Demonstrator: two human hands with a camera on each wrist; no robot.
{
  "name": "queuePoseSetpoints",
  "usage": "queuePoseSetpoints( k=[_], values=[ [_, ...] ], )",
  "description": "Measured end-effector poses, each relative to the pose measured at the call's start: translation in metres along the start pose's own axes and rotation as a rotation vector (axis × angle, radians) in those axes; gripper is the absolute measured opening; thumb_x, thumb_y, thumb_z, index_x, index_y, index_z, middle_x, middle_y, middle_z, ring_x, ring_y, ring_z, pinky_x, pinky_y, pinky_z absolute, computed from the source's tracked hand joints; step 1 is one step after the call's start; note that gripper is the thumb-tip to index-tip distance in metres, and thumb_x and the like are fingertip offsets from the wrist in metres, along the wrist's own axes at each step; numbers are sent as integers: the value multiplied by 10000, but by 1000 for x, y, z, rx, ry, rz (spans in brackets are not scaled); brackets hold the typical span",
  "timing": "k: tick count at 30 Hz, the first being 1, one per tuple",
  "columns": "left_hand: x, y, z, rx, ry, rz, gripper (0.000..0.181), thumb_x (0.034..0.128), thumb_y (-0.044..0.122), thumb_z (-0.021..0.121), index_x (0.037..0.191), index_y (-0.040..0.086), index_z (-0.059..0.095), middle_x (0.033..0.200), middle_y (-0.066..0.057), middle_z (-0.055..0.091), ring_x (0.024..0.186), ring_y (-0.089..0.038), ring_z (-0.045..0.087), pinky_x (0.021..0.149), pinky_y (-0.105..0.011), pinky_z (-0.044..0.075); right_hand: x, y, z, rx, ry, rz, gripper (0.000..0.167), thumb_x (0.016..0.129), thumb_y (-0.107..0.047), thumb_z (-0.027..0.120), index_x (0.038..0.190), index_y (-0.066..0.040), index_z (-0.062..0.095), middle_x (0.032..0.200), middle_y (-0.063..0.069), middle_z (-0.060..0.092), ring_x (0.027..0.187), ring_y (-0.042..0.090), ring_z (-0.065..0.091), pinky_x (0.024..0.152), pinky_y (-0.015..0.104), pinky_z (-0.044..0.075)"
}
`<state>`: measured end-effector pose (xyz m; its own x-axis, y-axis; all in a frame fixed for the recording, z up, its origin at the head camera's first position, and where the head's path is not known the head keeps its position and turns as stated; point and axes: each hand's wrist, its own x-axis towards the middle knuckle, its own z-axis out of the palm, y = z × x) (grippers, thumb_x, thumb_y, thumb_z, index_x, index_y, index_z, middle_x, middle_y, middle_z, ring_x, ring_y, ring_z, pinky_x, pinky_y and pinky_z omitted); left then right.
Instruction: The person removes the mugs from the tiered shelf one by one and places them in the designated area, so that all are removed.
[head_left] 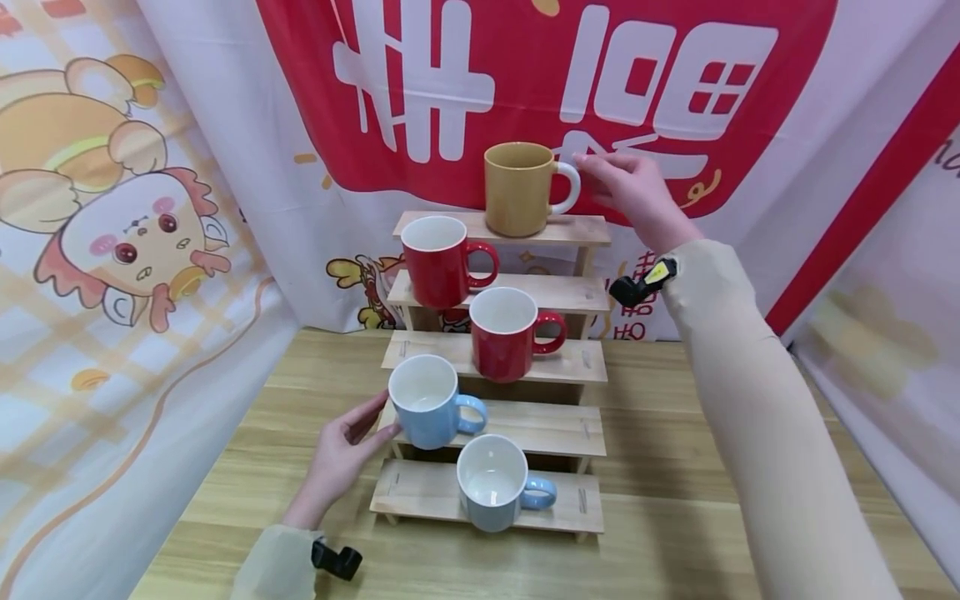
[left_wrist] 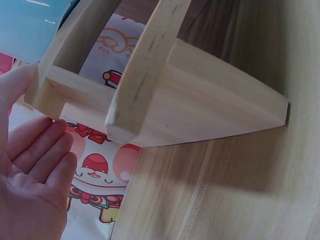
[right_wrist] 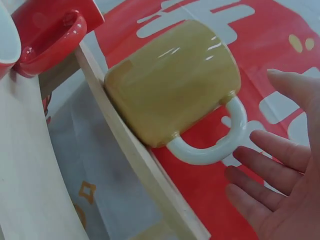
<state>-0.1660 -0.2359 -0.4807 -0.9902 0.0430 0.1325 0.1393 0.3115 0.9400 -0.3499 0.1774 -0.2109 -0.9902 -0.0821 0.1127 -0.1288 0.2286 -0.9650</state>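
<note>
1. On the top tier of a five-tier wooden stand (head_left: 540, 429), a mustard-yellow mug (head_left: 519, 190) stands upright, its white handle (head_left: 575, 185) facing the right grip (head_left: 633, 187).
2. Right grip: fingers apart, just beside the white handle, not closed around it; contact cannot be confirmed.
3. Left grip (head_left: 345, 454): thumb and fingers apart at the left end of the fourth tier, beside the upper light-blue mug (head_left: 427, 408). It clasps no mug; contact with the tier end cannot be told.
4. Remaining positions: upper red mug (head_left: 435, 267), second tier, left; lower red mug (head_left: 502, 342), third tier; lower light-blue mug (head_left: 491, 487), bottom tier. All are upright.
5. Caution: the tiers are narrow. A knock against the white handle could push the mustard-yellow mug off its tier, onto the mugs below.
6. Caution: pressure by the left grip on the tier end could shift the stand across the desk (head_left: 660, 500) and unsettle every mug.
7. Markings: the red banner (head_left: 525, 67) behind carries large white characters, cropped and not reliably legible. The yellow label (head_left: 662, 272) at the right wrist is too small to read. No brand shows on the visible mug faces.
</note>
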Motion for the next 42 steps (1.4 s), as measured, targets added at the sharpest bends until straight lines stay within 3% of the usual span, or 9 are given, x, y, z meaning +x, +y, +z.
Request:
queuePoseSetpoints(
  k=[6,10,19,27,37,42],
  values=[
    [-1,1,-1,-10,0,18,627,902,332,800,1442,112,568,1493,-74,519,1373,-276,476,1114,-323,394,4,0,12,-2,-43,82,694,861,-579,741,1385,-136,638,1380,116,600,1233,261,586,1070,396,491],
    [-1,1,-1,-7,-5,25,632,906,332,794,1448,106,561,1497,-82,514,1376,-289,471,1118,-341,392,6,-1,21,7,-32,119,704,873,-590,718,1399,-135,613,1381,116,573,1221,263,583,1023,389,529],
    [-2,1,-1,-8,-13,19,637,916,266,789,1469,86,529,1515,-100,488,1384,-309,458,1122,-373,391,11,1,32,105,-3,185,635,915,-551,682,1443,-217,571,1416,51,530,1245,234,556,983,396,558],
    [1,-2,-1,-3,-3,31,638,909,331,792,1453,96,554,1501,-85,509,1377,-292,470,1115,-338,393,11,0,34,158,-13,154,494,954,-455,664,1397,-241,611,1411,55,535,1268,241,527,989,425,554],
    [0,-1,-1,-1,-4,33,640,909,328,792,1453,93,549,1500,-91,510,1376,-301,470,1111,-326,393,1,-3,25,88,-33,170,613,882,-521,710,1387,-184,624,1350,80,600,1204,257,600,974,408,563],
    [0,-1,-1,-10,-7,39,620,908,314,795,1445,111,559,1496,-79,515,1372,-282,477,1109,-314,394,-3,-1,24,104,-16,163,628,849,-520,733,1364,-171,645,1334,90,610,1189,270,611,939,416,581]
  ],
)
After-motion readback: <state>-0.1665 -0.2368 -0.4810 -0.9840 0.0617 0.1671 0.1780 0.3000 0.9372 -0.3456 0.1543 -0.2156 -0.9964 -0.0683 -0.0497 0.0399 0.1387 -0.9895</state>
